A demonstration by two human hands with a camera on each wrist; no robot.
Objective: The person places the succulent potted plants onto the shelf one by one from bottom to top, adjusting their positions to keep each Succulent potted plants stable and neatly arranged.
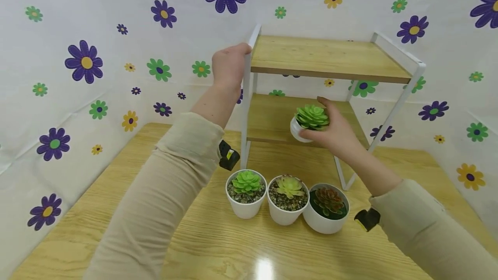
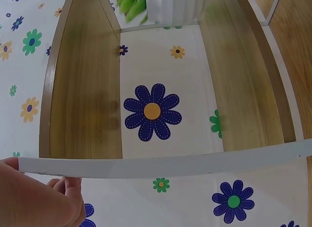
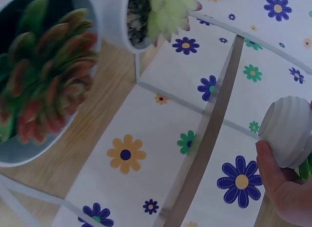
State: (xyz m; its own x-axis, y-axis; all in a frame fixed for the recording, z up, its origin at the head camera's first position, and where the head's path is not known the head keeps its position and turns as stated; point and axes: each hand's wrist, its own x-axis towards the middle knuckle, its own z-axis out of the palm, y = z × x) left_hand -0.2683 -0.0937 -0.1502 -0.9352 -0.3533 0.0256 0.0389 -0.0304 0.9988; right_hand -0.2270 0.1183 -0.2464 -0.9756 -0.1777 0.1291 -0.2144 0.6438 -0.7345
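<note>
No text, label, brand, number or sign readable in head view or either wrist view.

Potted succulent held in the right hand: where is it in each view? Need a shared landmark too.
Head: right of centre, white pot in the right hand, seen against the lower shelf board.
Left wrist: top edge, about centre, cropped; green leaves left of it.
Right wrist: right edge, mid-height; leaves partly cut off.
Shared landmark: the white-framed wooden shelf.
</note>
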